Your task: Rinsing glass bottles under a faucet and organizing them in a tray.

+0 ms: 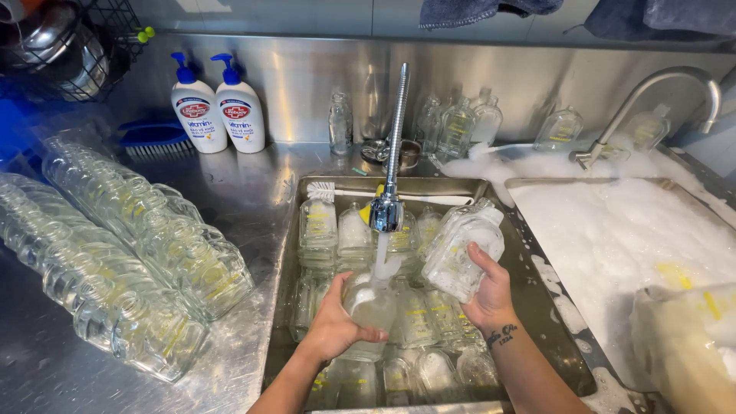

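My left hand [334,325] grips a clear glass bottle [370,307] upright under the running tap [386,212], and water streams into its mouth. My right hand [491,295] holds a second clear glass bottle [461,249], soapy and tilted, just right of the stream. Both hands hover over the steel sink [537,307]. Several more glass bottles [414,360] lie in the sink below the hands.
Rows of rinsed bottles [115,253] lie on the steel counter at left. Two white pump soap bottles [218,115] and a blue brush [153,138] stand at the back. A foam-filled basin [621,245] with its own tap [652,100] is at right.
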